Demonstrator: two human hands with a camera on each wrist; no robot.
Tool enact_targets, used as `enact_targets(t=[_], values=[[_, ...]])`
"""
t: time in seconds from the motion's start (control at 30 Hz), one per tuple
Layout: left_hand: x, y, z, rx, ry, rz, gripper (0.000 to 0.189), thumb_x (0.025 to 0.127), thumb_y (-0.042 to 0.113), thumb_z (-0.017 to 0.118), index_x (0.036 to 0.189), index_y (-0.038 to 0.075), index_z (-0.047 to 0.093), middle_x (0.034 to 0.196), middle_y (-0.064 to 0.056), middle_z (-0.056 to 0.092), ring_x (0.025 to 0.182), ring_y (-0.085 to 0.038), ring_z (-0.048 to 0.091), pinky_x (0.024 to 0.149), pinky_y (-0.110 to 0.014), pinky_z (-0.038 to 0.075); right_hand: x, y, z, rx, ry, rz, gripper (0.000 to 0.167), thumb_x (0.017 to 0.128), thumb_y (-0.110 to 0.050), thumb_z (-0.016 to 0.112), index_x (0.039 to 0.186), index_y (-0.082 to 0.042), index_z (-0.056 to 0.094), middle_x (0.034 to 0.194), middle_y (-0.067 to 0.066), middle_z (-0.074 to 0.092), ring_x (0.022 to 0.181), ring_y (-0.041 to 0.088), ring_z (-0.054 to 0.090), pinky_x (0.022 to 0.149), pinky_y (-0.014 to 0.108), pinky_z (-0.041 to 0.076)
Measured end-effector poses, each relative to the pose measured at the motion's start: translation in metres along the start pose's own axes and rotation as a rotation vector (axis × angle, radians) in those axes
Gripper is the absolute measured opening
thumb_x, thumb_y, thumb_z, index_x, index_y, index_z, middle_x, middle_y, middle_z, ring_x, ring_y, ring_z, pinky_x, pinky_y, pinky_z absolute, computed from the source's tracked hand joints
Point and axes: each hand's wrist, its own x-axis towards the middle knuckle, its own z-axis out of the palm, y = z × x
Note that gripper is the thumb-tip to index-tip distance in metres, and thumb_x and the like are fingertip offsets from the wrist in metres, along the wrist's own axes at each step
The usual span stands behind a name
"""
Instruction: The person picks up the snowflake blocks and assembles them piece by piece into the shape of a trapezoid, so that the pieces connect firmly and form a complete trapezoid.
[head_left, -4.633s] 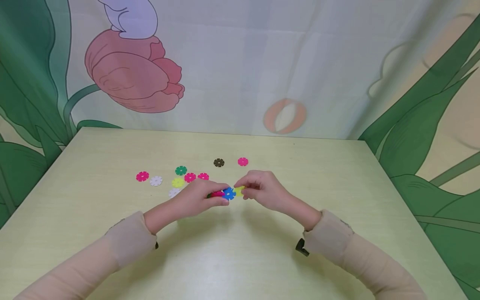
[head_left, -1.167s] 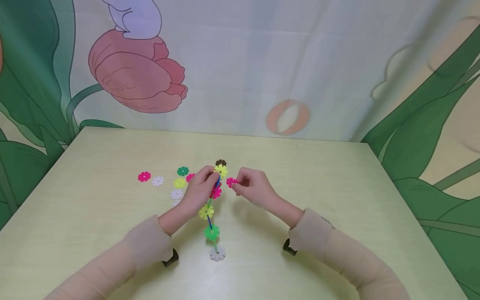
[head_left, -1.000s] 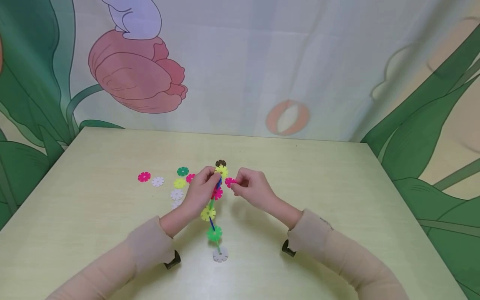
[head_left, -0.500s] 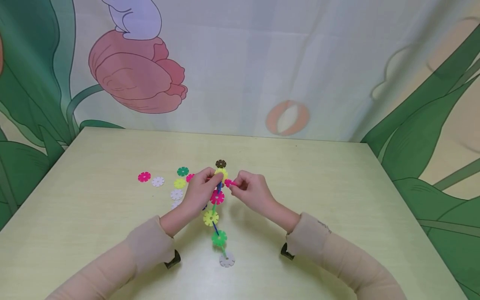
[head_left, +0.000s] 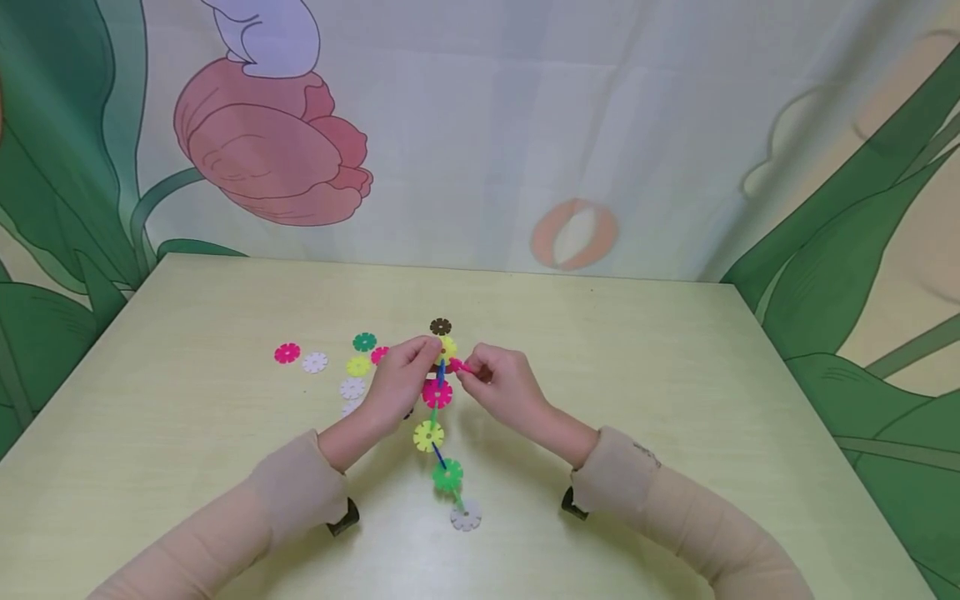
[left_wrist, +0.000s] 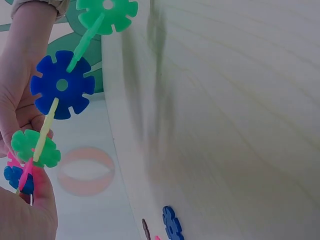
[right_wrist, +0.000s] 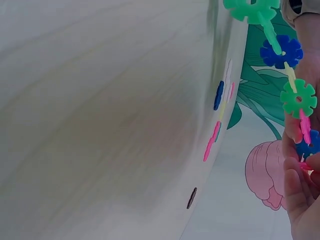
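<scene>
In the head view, my left hand (head_left: 397,383) grips the upper end of a chain of notched plastic discs, near its yellow disc (head_left: 447,348). The chain hangs toward me through a pink disc (head_left: 437,394), a yellow disc (head_left: 429,436) and a green disc (head_left: 447,475) to a whitish disc (head_left: 466,516) at the low end. My right hand (head_left: 506,383) pinches another pink disc (head_left: 456,365) against the chain's upper end. Whether its slot is engaged I cannot tell. Blue disc (left_wrist: 62,85) and green disc (left_wrist: 36,148) links show large in the left wrist view.
Loose discs lie on the table (head_left: 637,375): brown (head_left: 440,326) behind the hands, and pink (head_left: 287,353), white (head_left: 315,362), green (head_left: 364,342) and yellow (head_left: 358,366) to the left. A dark blue disc (left_wrist: 172,224) lies on the table. A printed curtain (head_left: 450,150) hangs behind.
My right hand, earlier at a yellow disc, has picked up the far-right pink disc and brought it left to the chain. The chain's hanging end has swung right.
</scene>
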Motion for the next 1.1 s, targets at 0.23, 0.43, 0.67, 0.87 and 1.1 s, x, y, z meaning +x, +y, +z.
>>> enact_targets(t=[0.23,0.43,0.67,0.87,1.1], values=[[0.0,0.001,-0.002,0.004,0.021,-0.026,0.032,0.094,0.029,0.04,0.097,0.006,0.061,0.091,-0.01,0.057,0.069,-0.017,0.048,0.056,-0.019,0.039,0.0,-0.002,0.006,-0.025,0.053,-0.067,0.014,0.077,0.001,0.062,0.065,-0.001,0.056,0.064,0.008,0.062,0.057,0.011,0.055,0.052,0.014,0.046],[0.001,0.002,-0.001,-0.005,0.043,-0.032,0.031,0.094,0.028,0.041,0.085,0.005,0.058,0.072,-0.004,0.048,0.05,-0.012,0.033,0.045,-0.018,0.029,0.001,-0.001,0.011,-0.032,0.107,-0.115,0.013,0.077,0.003,0.061,0.065,-0.001,0.056,0.063,0.008,0.061,0.056,0.012,0.056,0.053,0.014,0.046],[0.0,0.005,-0.002,-0.024,0.046,-0.042,0.031,0.094,0.027,0.041,0.087,0.003,0.06,0.067,-0.001,0.043,0.05,-0.011,0.031,0.046,-0.019,0.028,0.0,-0.002,0.013,-0.033,0.156,-0.161,0.013,0.075,0.005,0.062,0.065,0.0,0.055,0.063,0.009,0.061,0.057,0.014,0.058,0.054,0.013,0.046],[0.003,0.007,0.002,-0.051,0.051,-0.056,0.031,0.094,0.026,0.041,0.079,0.003,0.056,0.063,0.0,0.039,0.048,-0.012,0.03,0.044,-0.019,0.026,0.001,-0.001,0.014,-0.058,0.198,-0.202,0.015,0.075,0.006,0.062,0.064,0.0,0.054,0.06,0.008,0.058,0.057,0.014,0.058,0.055,0.014,0.047],[0.005,0.005,-0.006,-0.029,-0.048,-0.07,0.035,0.095,0.03,0.036,0.088,0.003,0.056,0.093,-0.008,0.057,0.089,-0.019,0.054,0.073,-0.025,0.047,0.006,-0.004,0.008,-0.049,0.098,-0.166,0.013,0.077,0.002,0.062,0.067,-0.001,0.055,0.065,0.008,0.061,0.06,0.013,0.059,0.056,0.012,0.047]])
